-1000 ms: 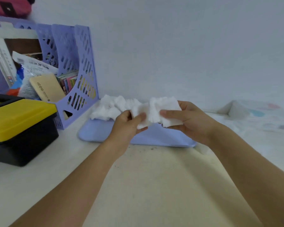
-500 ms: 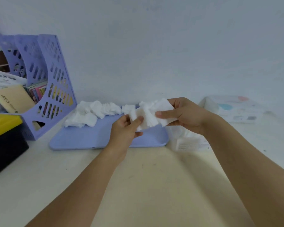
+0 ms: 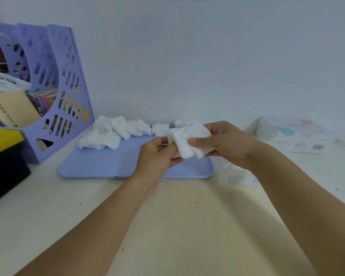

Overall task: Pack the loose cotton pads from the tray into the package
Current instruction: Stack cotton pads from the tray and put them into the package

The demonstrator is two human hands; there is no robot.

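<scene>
Head view, hands: the right hand [image 3: 225, 142] grips a stack of cotton pads [image 3: 189, 140], thumb across its front, fingers curled behind. The left hand [image 3: 157, 154] pinches the same stack at its lower left corner.
Head view, stack lie: held above the right end of the tray [image 3: 100, 164], clear of it; long axis runs left to right, the loose fanned edges point down toward the tray.
Head view, loose pads: the remaining cotton pads [image 3: 116, 132] lie heaped along the tray's far edge, thickest at the left, thinning toward the middle.
Head view, package: a clear plastic package [image 3: 237, 176] lies flat on the table [image 3: 177, 226] just beside the tray's right end, partly behind the right wrist; which way its mouth faces I cannot tell.
Head view, edges and room: bare tray surface in front of the heap; open tabletop near the person. A lilac file rack [image 3: 64, 108] stands close to the tray's left end, a black-and-yellow box [image 3: 4, 156] in front of it. A printed box [image 3: 295, 134] sits far right against the wall.
Head view, materials: pads white, soft, squarish, fluffy-edged; tray smooth lilac plastic with rounded corners; rack perforated plastic.
</scene>
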